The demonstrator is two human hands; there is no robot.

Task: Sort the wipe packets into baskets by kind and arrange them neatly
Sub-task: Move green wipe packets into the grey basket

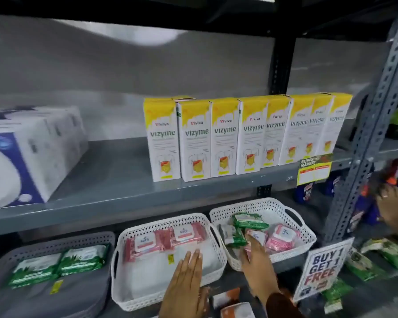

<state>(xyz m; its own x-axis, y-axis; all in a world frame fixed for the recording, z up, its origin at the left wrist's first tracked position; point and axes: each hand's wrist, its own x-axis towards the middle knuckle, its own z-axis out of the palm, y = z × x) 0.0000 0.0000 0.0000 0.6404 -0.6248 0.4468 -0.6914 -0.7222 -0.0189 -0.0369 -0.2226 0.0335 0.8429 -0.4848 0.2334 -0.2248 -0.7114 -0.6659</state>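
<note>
Three baskets stand on the lower shelf. The grey basket point(55, 243) on the left holds two green wipe packets point(82, 258). The middle white basket point(161, 222) has pink wipe packets point(145, 243) along its back. My left hand point(186, 278) lies flat and empty over this basket's front, fingers on its bare floor. The right white basket point(262, 203) holds a mix of green packets point(248, 220) and pink packets point(283, 237). My right hand point(257, 260) reaches into it and closes on a pink wipe packet point(257, 236).
Yellow-white Vizyme boxes point(225, 136) and a tissue pack point(32, 152) sit on the shelf above. A "Buy 1 Get 1 Free" sign point(324, 267) hangs by the steel upright point(365, 145). Another person's hand point(393, 203) works in the right bay, above more green packets point(388, 251).
</note>
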